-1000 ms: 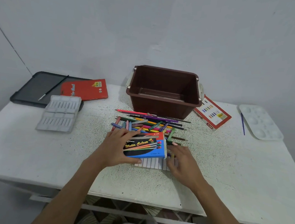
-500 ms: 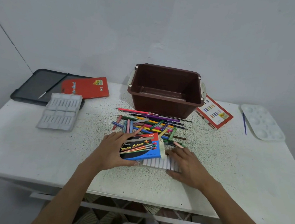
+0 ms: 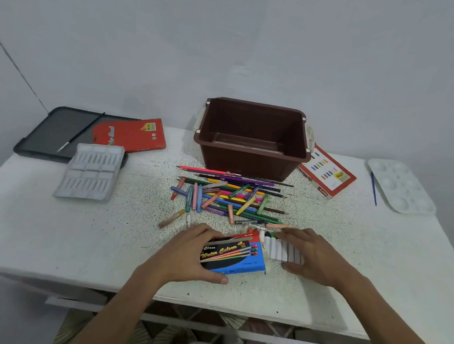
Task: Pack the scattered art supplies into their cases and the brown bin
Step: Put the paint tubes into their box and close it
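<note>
Lower centre | left hand (image 3: 187, 253) grips blue cardboard watercolour box (image 3: 234, 254) | right hand (image 3: 314, 254) clasps white tube tray (image 3: 282, 249) | risk: skewed tray may jam

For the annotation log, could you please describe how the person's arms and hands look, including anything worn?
Both forearms are bare, with no sleeves in view. The left hand and right hand show no gloves, rings, watch or bracelet.

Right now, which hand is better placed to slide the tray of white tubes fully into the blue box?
The right hand: its grip is on the tray of white tubes, which sticks out of the box on that side. The left hand holds the blue box steady.
</note>
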`<state>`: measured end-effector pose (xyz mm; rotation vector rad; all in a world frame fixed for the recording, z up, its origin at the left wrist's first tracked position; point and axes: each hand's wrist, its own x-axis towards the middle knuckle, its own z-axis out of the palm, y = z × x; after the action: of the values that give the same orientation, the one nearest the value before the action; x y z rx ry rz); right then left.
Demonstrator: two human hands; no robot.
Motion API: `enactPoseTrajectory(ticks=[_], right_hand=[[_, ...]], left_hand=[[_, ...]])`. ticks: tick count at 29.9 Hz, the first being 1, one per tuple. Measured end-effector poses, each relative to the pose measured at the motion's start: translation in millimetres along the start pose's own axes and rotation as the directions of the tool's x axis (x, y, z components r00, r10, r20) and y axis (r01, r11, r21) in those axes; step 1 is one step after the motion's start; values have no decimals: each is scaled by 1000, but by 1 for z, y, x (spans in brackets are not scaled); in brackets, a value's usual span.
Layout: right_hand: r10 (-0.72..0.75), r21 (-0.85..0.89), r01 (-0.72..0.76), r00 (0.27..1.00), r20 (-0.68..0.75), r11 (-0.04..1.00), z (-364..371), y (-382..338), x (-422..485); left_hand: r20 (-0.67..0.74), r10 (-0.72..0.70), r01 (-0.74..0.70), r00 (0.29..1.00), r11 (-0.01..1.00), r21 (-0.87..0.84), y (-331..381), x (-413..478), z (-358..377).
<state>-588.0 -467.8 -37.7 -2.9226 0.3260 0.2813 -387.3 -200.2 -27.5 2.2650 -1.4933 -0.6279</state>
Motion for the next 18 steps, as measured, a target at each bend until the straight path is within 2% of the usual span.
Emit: enactPoseTrajectory(ticks=[10,18], right_hand=[[16,2,-16,1000,-10,1000,1,4,-2],[16,33,-15,999,-50,999,4,-1,0]], left_hand=[[-31,3,2,1000,984,178,15,-3,20],[-53,-35,45,998,977,210,9,-1,23]])
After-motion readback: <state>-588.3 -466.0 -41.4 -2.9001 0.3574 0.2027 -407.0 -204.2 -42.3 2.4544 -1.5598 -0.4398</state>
